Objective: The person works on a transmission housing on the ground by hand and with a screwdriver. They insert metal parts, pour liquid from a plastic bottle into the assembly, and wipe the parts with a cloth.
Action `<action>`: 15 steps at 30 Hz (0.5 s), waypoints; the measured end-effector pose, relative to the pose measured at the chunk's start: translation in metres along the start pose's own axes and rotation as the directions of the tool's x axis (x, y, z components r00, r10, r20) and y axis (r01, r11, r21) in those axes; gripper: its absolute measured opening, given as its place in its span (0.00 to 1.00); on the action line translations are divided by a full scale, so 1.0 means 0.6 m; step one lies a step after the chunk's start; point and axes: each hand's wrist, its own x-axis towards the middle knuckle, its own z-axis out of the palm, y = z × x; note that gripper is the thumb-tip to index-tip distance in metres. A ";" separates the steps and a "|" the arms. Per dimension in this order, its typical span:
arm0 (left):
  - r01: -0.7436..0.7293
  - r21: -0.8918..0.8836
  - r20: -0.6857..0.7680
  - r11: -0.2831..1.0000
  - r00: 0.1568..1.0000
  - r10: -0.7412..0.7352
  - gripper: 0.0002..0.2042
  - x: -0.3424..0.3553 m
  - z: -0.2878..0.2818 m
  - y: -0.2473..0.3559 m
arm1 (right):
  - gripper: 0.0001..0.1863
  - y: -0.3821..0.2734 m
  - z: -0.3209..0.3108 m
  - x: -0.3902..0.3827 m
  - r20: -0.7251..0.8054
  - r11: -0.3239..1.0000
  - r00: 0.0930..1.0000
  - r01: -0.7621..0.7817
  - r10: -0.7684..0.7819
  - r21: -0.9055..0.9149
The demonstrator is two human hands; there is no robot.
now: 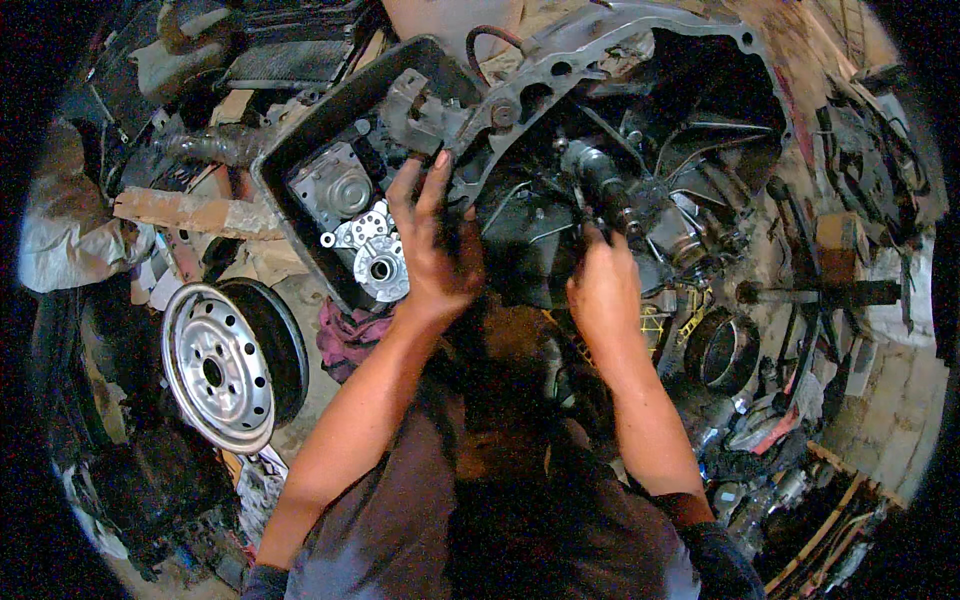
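A large grey gearbox housing (640, 45) stands open in front of me, with a shiny shaft (597, 170) in its middle and dark ribbed walls around it. My right hand (608, 290) is inside its near part, fingers curled round a slim dark rod-like piece (579, 200); its lower end is hidden by the fingers. My left hand (436, 235) has its fingers spread at the housing's left edge, beside a dark tray (290, 215). In that tray lie a grey metal bracket (408, 108), a silver-grey cover (340, 183) and a round light metal part (380, 268).
A silver steel wheel rim (215, 365) stands at the left, near a purple cloth (350, 338). A wooden plank (200, 212) lies left of the tray. To the right are a dark ring (722, 348), a yellow grid (650, 330) and a cardboard box (838, 250) among scattered parts.
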 end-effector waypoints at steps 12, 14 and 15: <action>0.070 0.016 0.033 0.997 0.997 -0.071 0.29 -0.002 -0.007 0.019 | 0.20 0.082 0.014 -0.046 -0.104 0.981 0.990 0.116 -0.100 0.158; 0.069 0.011 0.039 0.998 0.997 -0.069 0.29 -0.002 -0.006 0.015 | 0.18 0.085 -0.009 -0.060 0.062 0.994 0.997 0.029 -0.035 0.108; 0.082 0.029 0.036 0.996 0.996 -0.083 0.29 -0.002 -0.008 0.012 | 0.16 0.095 -0.016 -0.072 -0.015 0.990 0.999 0.048 -0.047 0.133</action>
